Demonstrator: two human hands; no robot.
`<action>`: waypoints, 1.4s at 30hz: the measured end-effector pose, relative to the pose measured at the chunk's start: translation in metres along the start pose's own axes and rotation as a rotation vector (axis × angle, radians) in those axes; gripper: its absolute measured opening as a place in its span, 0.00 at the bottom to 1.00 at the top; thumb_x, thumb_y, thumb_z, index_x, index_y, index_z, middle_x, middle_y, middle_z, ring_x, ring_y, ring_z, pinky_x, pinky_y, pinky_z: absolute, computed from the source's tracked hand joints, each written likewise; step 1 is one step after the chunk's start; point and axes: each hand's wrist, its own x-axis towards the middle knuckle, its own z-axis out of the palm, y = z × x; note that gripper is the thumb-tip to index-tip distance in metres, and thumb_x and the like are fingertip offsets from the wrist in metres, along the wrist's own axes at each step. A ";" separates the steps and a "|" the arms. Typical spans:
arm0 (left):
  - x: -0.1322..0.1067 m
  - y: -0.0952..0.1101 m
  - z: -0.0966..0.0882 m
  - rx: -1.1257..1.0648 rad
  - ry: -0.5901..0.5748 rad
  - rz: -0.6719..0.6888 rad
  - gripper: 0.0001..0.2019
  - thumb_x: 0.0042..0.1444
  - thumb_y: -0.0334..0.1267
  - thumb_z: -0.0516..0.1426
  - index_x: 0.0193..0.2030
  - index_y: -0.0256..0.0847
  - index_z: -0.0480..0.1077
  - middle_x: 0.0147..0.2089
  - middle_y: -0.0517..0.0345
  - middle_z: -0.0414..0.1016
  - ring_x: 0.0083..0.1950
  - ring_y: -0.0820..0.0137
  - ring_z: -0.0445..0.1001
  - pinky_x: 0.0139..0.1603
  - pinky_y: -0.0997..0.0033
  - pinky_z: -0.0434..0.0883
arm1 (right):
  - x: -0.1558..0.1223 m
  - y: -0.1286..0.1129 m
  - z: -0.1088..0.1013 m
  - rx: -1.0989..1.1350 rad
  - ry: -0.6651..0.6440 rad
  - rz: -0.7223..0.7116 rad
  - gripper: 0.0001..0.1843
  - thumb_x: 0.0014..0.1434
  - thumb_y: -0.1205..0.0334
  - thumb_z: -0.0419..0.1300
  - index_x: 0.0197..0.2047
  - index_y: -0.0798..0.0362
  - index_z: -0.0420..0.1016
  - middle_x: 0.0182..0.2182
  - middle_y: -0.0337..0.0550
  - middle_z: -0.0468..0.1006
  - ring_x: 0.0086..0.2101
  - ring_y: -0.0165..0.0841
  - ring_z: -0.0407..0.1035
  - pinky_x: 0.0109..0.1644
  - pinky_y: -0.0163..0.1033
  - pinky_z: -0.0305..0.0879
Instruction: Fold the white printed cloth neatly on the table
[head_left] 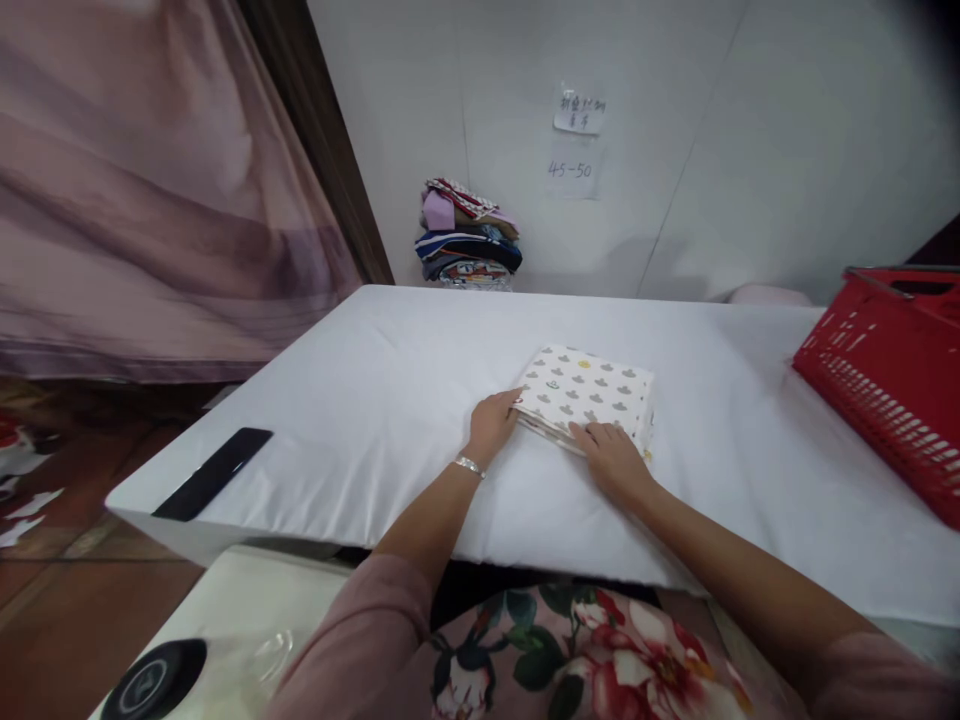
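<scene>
A folded white cloth with grey printed shapes [589, 392] lies on the white-covered table [390, 380]. My left hand [493, 424] touches its left edge, fingers curled against the fold. My right hand [611, 458] rests on its near edge, fingers pressed onto the stacked layers. A silver bracelet [469, 465] circles my left wrist. Both hands grip the folded cloth at its sides.
A red plastic basket [889, 375] stands at the table's right. A black phone [214, 472] lies near the left corner. A stack of folded clothes [466, 235] sits against the back wall under paper notes [577, 135]. A pink curtain [150, 180] hangs at left.
</scene>
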 end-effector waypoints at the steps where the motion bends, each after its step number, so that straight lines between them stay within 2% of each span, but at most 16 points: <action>1: -0.002 -0.001 -0.001 0.016 0.001 0.003 0.22 0.58 0.31 0.50 0.59 0.48 0.68 0.56 0.61 0.73 0.56 0.65 0.70 0.57 0.63 0.67 | -0.004 0.000 0.003 0.022 0.020 0.006 0.29 0.57 0.77 0.47 0.61 0.57 0.63 0.48 0.56 0.71 0.44 0.43 0.63 0.47 0.48 0.60; 4: -0.003 -0.003 -0.004 0.013 -0.044 -0.001 0.22 0.56 0.31 0.51 0.58 0.47 0.69 0.55 0.59 0.74 0.55 0.63 0.70 0.57 0.61 0.67 | -0.016 -0.002 0.009 0.107 0.078 0.027 0.30 0.55 0.78 0.47 0.61 0.57 0.63 0.52 0.56 0.70 0.49 0.43 0.63 0.52 0.49 0.61; 7: 0.003 0.001 -0.011 -0.046 -0.107 -0.017 0.25 0.52 0.27 0.52 0.58 0.44 0.68 0.60 0.55 0.69 0.60 0.63 0.66 0.62 0.61 0.64 | -0.024 -0.005 0.009 0.226 0.111 0.048 0.33 0.52 0.79 0.48 0.62 0.58 0.62 0.55 0.56 0.68 0.54 0.43 0.60 0.57 0.50 0.59; 9: 0.009 0.012 -0.016 -0.093 -0.109 0.035 0.26 0.52 0.27 0.52 0.59 0.42 0.67 0.65 0.54 0.63 0.65 0.64 0.61 0.65 0.61 0.60 | -0.025 -0.008 0.003 0.301 0.105 0.072 0.35 0.50 0.77 0.49 0.63 0.59 0.61 0.57 0.55 0.67 0.56 0.43 0.59 0.58 0.51 0.59; 11: 0.013 0.028 -0.016 -0.107 -0.097 0.139 0.23 0.56 0.31 0.51 0.60 0.43 0.65 0.67 0.55 0.59 0.68 0.64 0.56 0.67 0.58 0.56 | -0.022 -0.008 -0.007 0.367 0.073 0.096 0.34 0.50 0.75 0.50 0.62 0.58 0.62 0.58 0.54 0.67 0.56 0.42 0.59 0.59 0.51 0.59; 14: 0.012 0.049 -0.006 -0.012 -0.151 0.251 0.21 0.62 0.41 0.50 0.61 0.44 0.63 0.68 0.52 0.57 0.70 0.60 0.51 0.69 0.49 0.48 | -0.009 -0.004 -0.026 0.456 0.024 0.159 0.27 0.54 0.70 0.51 0.58 0.53 0.68 0.54 0.50 0.72 0.54 0.40 0.64 0.57 0.49 0.62; 16: 0.009 0.056 0.006 0.078 -0.194 0.276 0.22 0.62 0.45 0.50 0.61 0.43 0.63 0.68 0.49 0.57 0.70 0.56 0.50 0.69 0.47 0.45 | 0.005 0.003 -0.035 0.483 0.056 0.217 0.22 0.58 0.66 0.50 0.55 0.51 0.71 0.52 0.48 0.74 0.53 0.40 0.65 0.58 0.50 0.61; 19: 0.004 0.056 0.020 0.147 -0.186 0.296 0.22 0.62 0.46 0.50 0.62 0.44 0.63 0.68 0.49 0.57 0.70 0.56 0.50 0.70 0.48 0.41 | 0.024 0.018 -0.037 0.444 0.108 0.289 0.23 0.62 0.59 0.49 0.59 0.53 0.68 0.59 0.51 0.67 0.60 0.42 0.57 0.62 0.53 0.54; 21: 0.001 0.053 0.023 0.157 -0.179 0.299 0.22 0.62 0.46 0.49 0.62 0.46 0.62 0.68 0.51 0.56 0.70 0.57 0.49 0.70 0.49 0.41 | 0.031 0.028 -0.028 0.384 0.027 0.358 0.27 0.63 0.55 0.49 0.62 0.55 0.63 0.64 0.53 0.60 0.64 0.44 0.49 0.64 0.54 0.48; 24: -0.002 0.052 0.021 0.164 -0.191 0.297 0.22 0.63 0.46 0.48 0.62 0.46 0.62 0.68 0.51 0.57 0.70 0.58 0.50 0.70 0.49 0.41 | 0.031 0.039 -0.008 0.300 -0.142 0.447 0.31 0.63 0.49 0.48 0.64 0.58 0.59 0.66 0.55 0.54 0.66 0.45 0.42 0.65 0.54 0.41; 26: -0.001 0.053 0.018 0.159 -0.214 0.287 0.22 0.63 0.46 0.48 0.62 0.45 0.62 0.68 0.51 0.57 0.70 0.58 0.50 0.70 0.50 0.41 | 0.028 0.041 0.003 0.271 -0.175 0.456 0.32 0.64 0.47 0.45 0.64 0.59 0.58 0.66 0.55 0.53 0.66 0.44 0.41 0.66 0.52 0.39; 31: 0.022 0.056 0.008 0.066 -0.344 0.182 0.19 0.63 0.49 0.48 0.57 0.48 0.67 0.66 0.53 0.61 0.69 0.59 0.54 0.68 0.47 0.46 | 0.025 0.042 0.010 0.247 -0.163 0.440 0.33 0.65 0.46 0.43 0.65 0.59 0.57 0.66 0.55 0.53 0.66 0.44 0.41 0.65 0.51 0.38; 33: 0.036 0.057 0.006 0.059 -0.299 0.130 0.19 0.63 0.50 0.46 0.56 0.48 0.68 0.66 0.53 0.62 0.68 0.60 0.54 0.67 0.46 0.47 | 0.025 0.041 0.010 0.241 -0.168 0.437 0.32 0.65 0.46 0.43 0.65 0.59 0.57 0.66 0.55 0.53 0.65 0.44 0.42 0.65 0.52 0.38; 36: 0.049 0.054 0.011 0.104 -0.241 0.043 0.23 0.63 0.49 0.47 0.61 0.44 0.62 0.69 0.48 0.54 0.70 0.58 0.49 0.66 0.44 0.47 | 0.027 0.040 0.008 0.235 -0.163 0.436 0.31 0.65 0.47 0.44 0.64 0.57 0.58 0.66 0.55 0.55 0.65 0.44 0.44 0.64 0.52 0.40; 38: 0.049 0.051 0.016 0.134 -0.257 0.006 0.24 0.63 0.48 0.46 0.64 0.42 0.58 0.71 0.47 0.50 0.71 0.57 0.47 0.65 0.44 0.50 | 0.027 0.041 0.007 0.245 -0.137 0.433 0.30 0.65 0.47 0.44 0.62 0.56 0.60 0.65 0.54 0.57 0.65 0.44 0.45 0.64 0.53 0.41; 42: 0.043 0.047 0.025 0.155 -0.249 0.015 0.24 0.63 0.47 0.44 0.64 0.42 0.57 0.71 0.47 0.49 0.71 0.58 0.46 0.65 0.45 0.52 | 0.023 0.055 0.011 0.308 -0.052 0.460 0.26 0.65 0.49 0.43 0.58 0.54 0.66 0.62 0.53 0.61 0.63 0.42 0.50 0.63 0.51 0.48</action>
